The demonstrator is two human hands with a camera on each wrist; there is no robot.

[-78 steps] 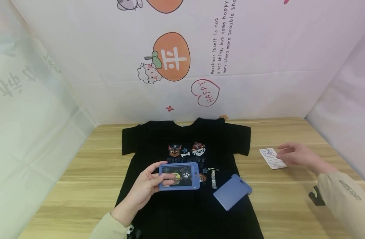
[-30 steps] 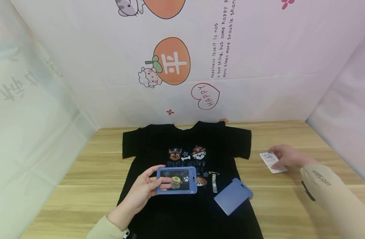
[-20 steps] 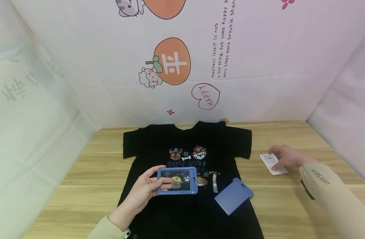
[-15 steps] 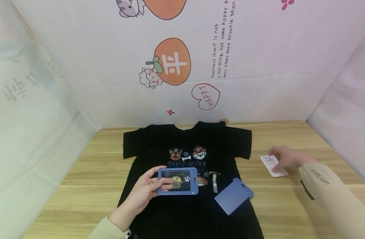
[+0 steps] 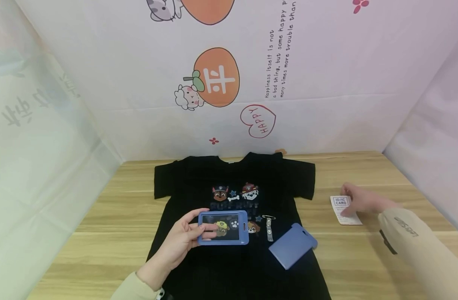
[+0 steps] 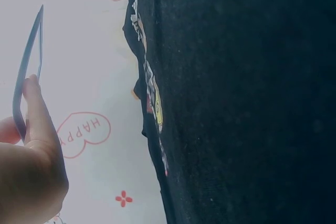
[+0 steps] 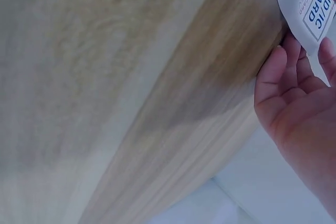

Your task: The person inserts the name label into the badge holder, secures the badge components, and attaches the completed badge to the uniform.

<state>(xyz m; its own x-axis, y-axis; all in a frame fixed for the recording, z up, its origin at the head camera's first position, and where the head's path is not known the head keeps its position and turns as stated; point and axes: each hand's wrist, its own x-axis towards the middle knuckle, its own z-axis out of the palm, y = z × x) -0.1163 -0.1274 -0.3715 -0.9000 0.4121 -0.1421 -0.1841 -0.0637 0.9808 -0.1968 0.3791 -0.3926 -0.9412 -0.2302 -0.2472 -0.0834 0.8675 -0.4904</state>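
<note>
My left hand (image 5: 176, 241) grips a blue badge-holder frame (image 5: 242, 238) above the black T-shirt (image 5: 198, 175), thumb and fingers at its left end. Through its clear window, fingers and the shirt's print show. The left wrist view catches the frame (image 6: 30, 40) edge-on in the hand (image 6: 34, 166). At the right, my right hand (image 5: 359, 201) pinches a white card (image 5: 339, 211) marked "ID/IC CARD" by its edges, over the wooden table. In the right wrist view the card (image 7: 307, 6) bows slightly between thumb and fingers of the hand (image 7: 310, 111).
A blue badge-holder piece (image 5: 292, 246) lies on the shirt's lower right. To its left is a clear strap with snaps and a safety pin (image 5: 269, 228). White printed cloth (image 5: 146, 125) hangs behind the wooden table (image 5: 97, 233).
The right hand came to the card, and its fingers closed at the card's edges. The card has shifted and turned slightly. The left hand with the blue frame has stayed nearly still.
</note>
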